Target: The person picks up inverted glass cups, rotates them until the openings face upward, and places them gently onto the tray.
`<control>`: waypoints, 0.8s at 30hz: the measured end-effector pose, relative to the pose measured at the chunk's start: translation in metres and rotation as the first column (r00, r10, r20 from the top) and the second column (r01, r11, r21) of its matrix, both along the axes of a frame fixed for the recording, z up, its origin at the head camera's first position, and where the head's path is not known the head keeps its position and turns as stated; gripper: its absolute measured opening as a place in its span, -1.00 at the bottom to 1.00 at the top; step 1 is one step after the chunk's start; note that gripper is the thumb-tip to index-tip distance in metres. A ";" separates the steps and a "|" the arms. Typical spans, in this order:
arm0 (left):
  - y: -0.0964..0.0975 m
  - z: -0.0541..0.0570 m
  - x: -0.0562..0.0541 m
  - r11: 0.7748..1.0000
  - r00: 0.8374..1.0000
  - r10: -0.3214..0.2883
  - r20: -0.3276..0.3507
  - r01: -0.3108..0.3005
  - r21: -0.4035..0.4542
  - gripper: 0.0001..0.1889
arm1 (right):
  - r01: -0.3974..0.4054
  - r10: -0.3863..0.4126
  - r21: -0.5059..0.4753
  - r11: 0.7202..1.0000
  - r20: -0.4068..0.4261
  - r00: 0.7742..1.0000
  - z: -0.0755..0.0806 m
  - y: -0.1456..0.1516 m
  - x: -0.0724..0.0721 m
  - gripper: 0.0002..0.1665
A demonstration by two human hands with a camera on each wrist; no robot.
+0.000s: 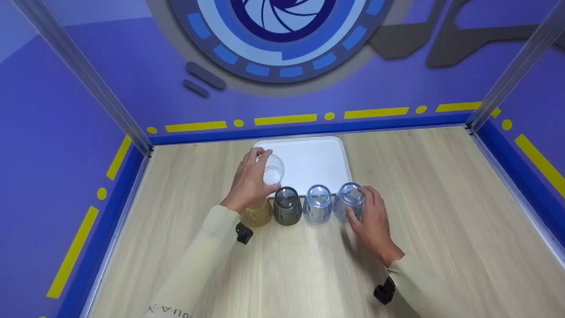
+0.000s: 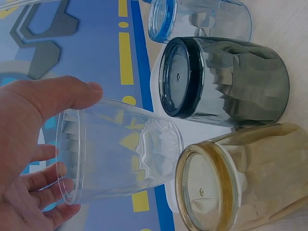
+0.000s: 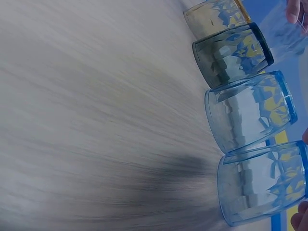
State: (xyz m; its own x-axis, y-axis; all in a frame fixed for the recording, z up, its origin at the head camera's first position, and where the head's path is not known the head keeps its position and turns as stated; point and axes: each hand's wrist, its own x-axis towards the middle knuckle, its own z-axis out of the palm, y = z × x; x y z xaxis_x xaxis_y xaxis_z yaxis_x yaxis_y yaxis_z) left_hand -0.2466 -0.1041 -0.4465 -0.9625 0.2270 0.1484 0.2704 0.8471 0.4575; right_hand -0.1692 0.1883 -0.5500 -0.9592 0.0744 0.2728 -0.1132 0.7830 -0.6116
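A clear cup (image 1: 273, 170) (image 2: 120, 149) is in my left hand (image 1: 251, 179), held between thumb and fingers round its wider rim, above the left part of the white tray. Four tumblers stand bottom up in a touching or nearly touching row: an amber glass (image 1: 257, 215) partly hidden by that hand, a smoky grey glass (image 1: 287, 207), a light blue glass (image 1: 318, 205) and another blue glass (image 1: 346, 205) at the right end. My right hand (image 1: 373, 218) grips this last one near its upturned base. In the right wrist view only fingertips (image 3: 299, 219) show.
The white tray (image 1: 313, 154) lies flat against the back wall, just behind the row of glasses. Purple and blue panels (image 1: 282, 99) enclose the wooden tabletop (image 1: 300, 265) at the back and both sides.
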 end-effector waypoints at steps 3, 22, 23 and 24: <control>-0.001 -0.002 -0.001 1.000 1.000 0.005 0.009 -0.005 -0.005 -0.09 | 0.000 0.000 0.005 1.000 0.001 1.000 0.000 0.000 0.000 -0.31; -0.004 -0.006 -0.004 1.000 0.999 0.018 0.040 -0.017 -0.011 -0.11 | -0.013 0.013 -0.016 1.000 0.010 1.000 0.000 0.003 -0.003 -0.28; -0.004 -0.007 -0.005 1.000 0.999 0.019 0.043 -0.019 -0.009 -0.11 | -0.013 0.013 -0.020 1.000 0.010 1.000 0.000 0.003 -0.003 -0.28; -0.003 -0.007 -0.005 1.000 0.999 0.022 0.048 -0.021 -0.010 -0.11 | -0.014 0.015 -0.024 1.000 0.009 1.000 0.000 0.003 -0.003 -0.27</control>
